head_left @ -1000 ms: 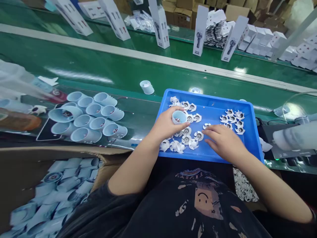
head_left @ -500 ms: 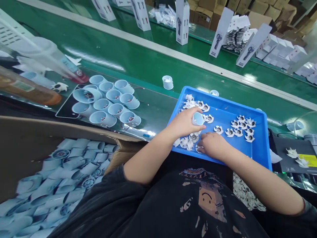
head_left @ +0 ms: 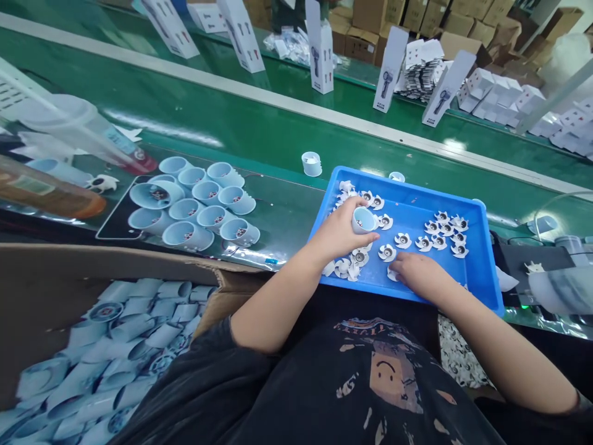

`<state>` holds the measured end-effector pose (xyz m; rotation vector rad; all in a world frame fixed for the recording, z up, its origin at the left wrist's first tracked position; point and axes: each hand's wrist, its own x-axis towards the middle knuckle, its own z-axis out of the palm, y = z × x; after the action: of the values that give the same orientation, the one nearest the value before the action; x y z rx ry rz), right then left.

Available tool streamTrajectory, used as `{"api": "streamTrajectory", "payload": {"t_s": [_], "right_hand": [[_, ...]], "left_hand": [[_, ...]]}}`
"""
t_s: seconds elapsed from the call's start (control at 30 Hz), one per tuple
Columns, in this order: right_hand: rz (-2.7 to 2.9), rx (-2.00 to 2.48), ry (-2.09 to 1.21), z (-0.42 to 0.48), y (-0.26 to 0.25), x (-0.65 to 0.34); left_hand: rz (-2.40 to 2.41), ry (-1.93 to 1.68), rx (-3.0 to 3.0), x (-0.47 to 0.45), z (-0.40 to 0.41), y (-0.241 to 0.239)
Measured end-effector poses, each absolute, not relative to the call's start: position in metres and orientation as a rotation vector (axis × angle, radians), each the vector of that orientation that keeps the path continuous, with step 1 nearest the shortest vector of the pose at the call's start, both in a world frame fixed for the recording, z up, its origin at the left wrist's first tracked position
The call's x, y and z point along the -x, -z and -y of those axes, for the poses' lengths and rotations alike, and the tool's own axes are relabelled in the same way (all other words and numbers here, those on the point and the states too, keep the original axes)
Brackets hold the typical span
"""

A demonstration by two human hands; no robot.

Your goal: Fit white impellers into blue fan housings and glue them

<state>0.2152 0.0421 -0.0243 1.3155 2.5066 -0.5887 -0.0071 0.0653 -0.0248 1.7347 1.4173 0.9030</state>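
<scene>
Shift since earlier: compared with a second ago, the right hand has drawn back from the tray's middle to its near edge, and the left hand has kept its grip on the same housing.
Left hand: curled shut around a small pale-blue cup housing, open mouth tilted toward the right hand, held just above the impellers so a part can be dropped in without a long reach.
Right hand: palm down, fingers bent onto the tray floor at a white impeller; whether it has pinched the piece I cannot tell, since the fingers hide it.
Blue tray: sits on the bench right in front of the torso, both forearms resting over its near rim; loose impellers lie in two patches, one by the left hand, one further right.
Cluster of housings: laid mouth-up on a dark mat to the left, within easy reach of the left hand.
Cardboard box: at the left knee, full of more housings.
Lone housing: stands beyond the tray on the bench.
Green conveyor: runs across behind, with upright white product boxes past it.
</scene>
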Motion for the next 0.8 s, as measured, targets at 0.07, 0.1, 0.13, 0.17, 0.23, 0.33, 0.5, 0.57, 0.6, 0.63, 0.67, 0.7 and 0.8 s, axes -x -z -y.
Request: {"api": "streamTrajectory", "payload": {"t_s": [0.07, 0.1, 0.13, 0.17, 0.23, 0.33, 0.5, 0.57, 0.6, 0.63, 0.67, 0.7, 0.8], "right_hand": [[-2.610, -1.461, 0.778, -0.037, 0.024, -0.220], [-2.670, -1.514, 0.912, -0.033, 0.024, -0.222], [-2.728, -1.554, 1.071, -0.028, 0.023, -0.224], [-2.773, -1.582, 1.248, -0.022, 0.023, -0.226], [-2.804, -1.632, 1.614, -0.009, 0.024, -0.230], [-2.729, -1.688, 2.078, 0.006, 0.027, -0.232], [-2.552, -1.722, 2.489, 0.008, 0.027, -0.228], [-2.534, -1.726, 2.534, 0.005, 0.025, -0.227], [-2.545, -1.723, 2.532, 0.005, 0.023, -0.226], [-2.572, -1.721, 2.514, 0.004, 0.021, -0.226], [-2.614, -1.722, 2.478, 0.005, 0.019, -0.225], [-2.666, -1.730, 2.427, 0.006, 0.016, -0.224], [-2.903, -1.811, 2.065, 0.011, 0.002, -0.218]], "left_hand": [[-1.401, -0.964, -1.752, 0.007, -0.060, 0.024], [-1.371, -0.992, -1.777, 0.008, -0.057, 0.023], [-1.323, -1.016, -1.819, 0.009, -0.053, 0.022], [-1.255, -1.034, -1.876, 0.010, -0.049, 0.022], [-1.089, -1.037, -2.005, 0.012, -0.040, 0.020], [-0.910, -0.955, -2.147, 0.011, -0.028, 0.017], [-0.901, -0.851, -2.268, -0.001, -0.019, 0.014], [-0.898, -0.855, -2.296, -0.004, -0.018, 0.013], [-0.891, -0.864, -2.307, -0.004, -0.018, 0.012], [-0.887, -0.878, -2.317, -0.005, -0.017, 0.012], [-0.889, -0.890, -2.325, -0.005, -0.017, 0.012], [-0.895, -0.896, -2.332, -0.006, -0.016, 0.011], [-0.914, -0.909, -2.347, -0.010, -0.014, 0.014]]}}
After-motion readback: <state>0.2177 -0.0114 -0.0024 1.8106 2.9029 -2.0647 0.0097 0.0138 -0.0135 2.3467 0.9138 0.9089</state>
